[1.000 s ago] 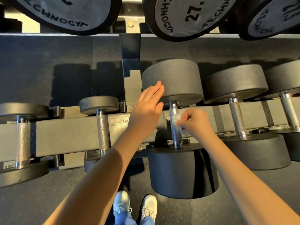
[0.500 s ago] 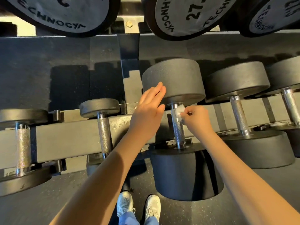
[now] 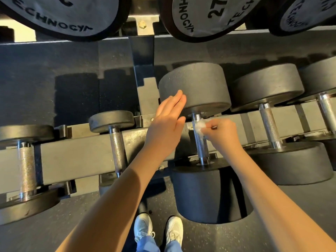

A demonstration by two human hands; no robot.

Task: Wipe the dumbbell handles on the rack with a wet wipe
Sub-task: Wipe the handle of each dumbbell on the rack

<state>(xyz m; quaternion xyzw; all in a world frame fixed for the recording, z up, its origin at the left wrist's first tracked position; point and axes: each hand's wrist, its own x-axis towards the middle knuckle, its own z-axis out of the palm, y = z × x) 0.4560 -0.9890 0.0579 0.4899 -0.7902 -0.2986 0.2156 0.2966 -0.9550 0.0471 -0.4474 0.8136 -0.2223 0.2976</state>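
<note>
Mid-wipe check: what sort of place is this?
Most likely a gym's free-weights area: rubber-headed dumbbells rest on a tiered metal rack, the upper-tier dumbbells carry Technogym lettering, and the floor is speckled rubber.

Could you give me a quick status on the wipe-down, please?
Left hand open, fingertips on dumbbell head. Right hand pinching wet wipe against upper end of handle. Nothing blocking the handle.

The floor (image 3: pixel 291 224) is dark rubber flecked with pale specks on the near side of the rack (image 3: pixel 76 157). Beyond the rack's far edge it runs on, dark and smooth, with faint seams (image 3: pixel 99 57) and hard, blocky shadows (image 3: pixel 76 99). The light is warm and yellowish. A bright pale strip (image 3: pixel 25 34) shows at the far left.
</note>
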